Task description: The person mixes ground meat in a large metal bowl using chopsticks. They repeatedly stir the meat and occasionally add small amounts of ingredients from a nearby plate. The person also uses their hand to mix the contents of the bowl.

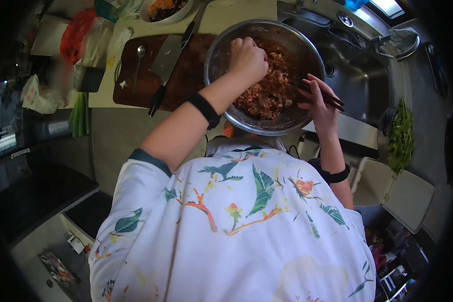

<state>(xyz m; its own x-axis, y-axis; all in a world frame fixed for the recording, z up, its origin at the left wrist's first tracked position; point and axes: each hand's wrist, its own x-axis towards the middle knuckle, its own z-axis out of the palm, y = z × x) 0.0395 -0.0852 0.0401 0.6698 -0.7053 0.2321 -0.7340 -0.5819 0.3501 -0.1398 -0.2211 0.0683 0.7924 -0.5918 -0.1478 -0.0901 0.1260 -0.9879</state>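
Note:
A large metal mixing bowl (266,130) holds a reddish-brown ground or minced mixture (266,96). My left hand (249,60) is over the bowl's left part, fingers curled near the upper side of the mixture; whether anything is between the fingers is hidden. At the bowl's right rim, my right hand (319,102) holds dark chopsticks (334,101), whose far ends point into the bowl. Left of the bowl, a cleaver (168,56) and a small metal spoon (140,53) lie on a brown cutting board (130,88). A second long-bladed utensil with a black handle (188,36) lies across the board's upper edge.
A metal sink (362,83) with a faucet (379,43) is at the right. A white bowl of shredded food (166,19) stands behind the board. Green stalks (79,117) hang over the counter's left edge; leafy greens (400,139) lie at far right. Plastic bags (75,36) sit upper left.

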